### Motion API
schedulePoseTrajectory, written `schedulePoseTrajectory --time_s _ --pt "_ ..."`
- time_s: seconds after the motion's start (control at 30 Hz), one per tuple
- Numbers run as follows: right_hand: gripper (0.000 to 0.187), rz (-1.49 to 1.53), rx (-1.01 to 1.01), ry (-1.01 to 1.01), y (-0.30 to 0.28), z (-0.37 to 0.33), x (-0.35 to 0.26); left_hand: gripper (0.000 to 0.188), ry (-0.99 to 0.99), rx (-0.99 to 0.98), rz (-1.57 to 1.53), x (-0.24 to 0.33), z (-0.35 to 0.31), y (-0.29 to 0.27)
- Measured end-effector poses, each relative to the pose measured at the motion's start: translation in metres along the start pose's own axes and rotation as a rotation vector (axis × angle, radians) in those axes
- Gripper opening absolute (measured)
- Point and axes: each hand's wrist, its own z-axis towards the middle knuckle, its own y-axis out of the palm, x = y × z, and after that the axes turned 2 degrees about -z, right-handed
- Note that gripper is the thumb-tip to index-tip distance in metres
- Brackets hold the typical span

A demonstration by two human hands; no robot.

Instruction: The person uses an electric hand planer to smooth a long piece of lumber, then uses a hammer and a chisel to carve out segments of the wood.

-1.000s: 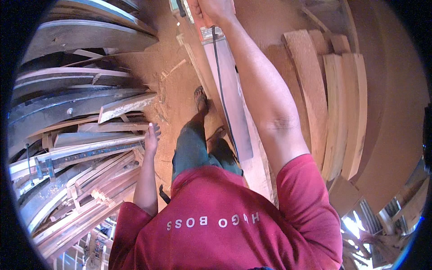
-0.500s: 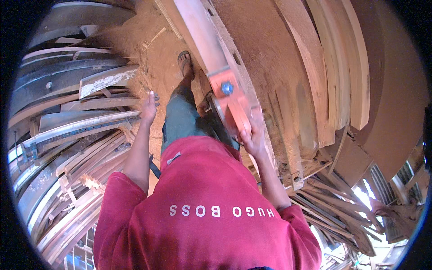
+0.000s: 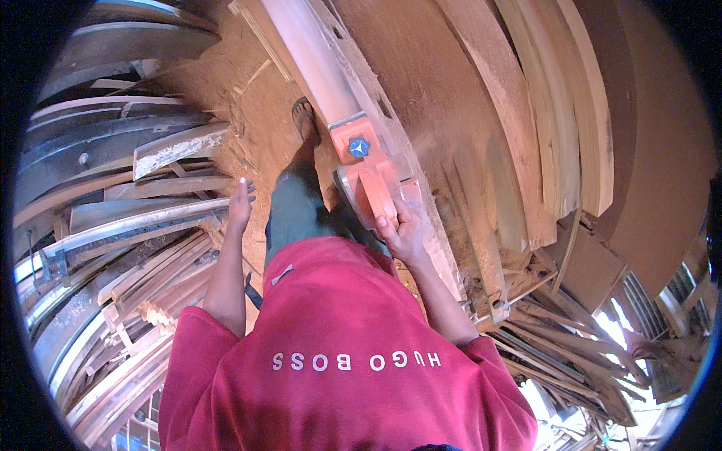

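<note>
An orange power planer (image 3: 376, 194) with a blue front knob (image 3: 359, 146) sits on a long, narrow wooden board (image 3: 312, 64). My right hand (image 3: 407, 234) is wrapped round the planer's rear handle, thumb on top. Ahead of the tool, the board's pale upper face runs away towards the far edge. My left hand (image 3: 240, 206) hangs at the left, fingers stretched and touching nothing, nearest to the stacked timber. What lies under the planer's sole is hidden.
Curved boards and beams (image 3: 113, 135) crowd the left side. Long planks (image 3: 556, 113) lie at the right, with loose offcuts (image 3: 556, 361) piled below them. Sawdust covers the floor (image 3: 256, 113), where my foot (image 3: 304, 119) stands beside the board.
The planer, in my right hand, has advanced a little along the board. The whole view has shifted slightly. My left hand stays free at the left.
</note>
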Motion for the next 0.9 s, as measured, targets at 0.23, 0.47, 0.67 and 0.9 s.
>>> schedulePoseTrajectory --time_s 0.23,0.47,0.67,0.9 --pt "0.045 -0.086 -0.164 0.115 0.016 0.064 -0.022 0.077 -0.043 0.042 -0.037 0.036 0.034 -0.037" --pt "0.045 -0.069 -0.121 0.088 0.041 0.139 -0.069 0.086 -0.084 -0.051 -0.091 0.078 0.071 -0.060" --pt "0.045 -0.050 -0.095 0.059 0.058 0.196 -0.100 0.082 -0.087 -0.018 -0.113 0.100 0.092 -0.073" --pt "0.047 -0.006 -0.128 0.091 0.073 0.258 -0.132 0.081 -0.118 -0.027 -0.095 0.131 0.099 -0.085"
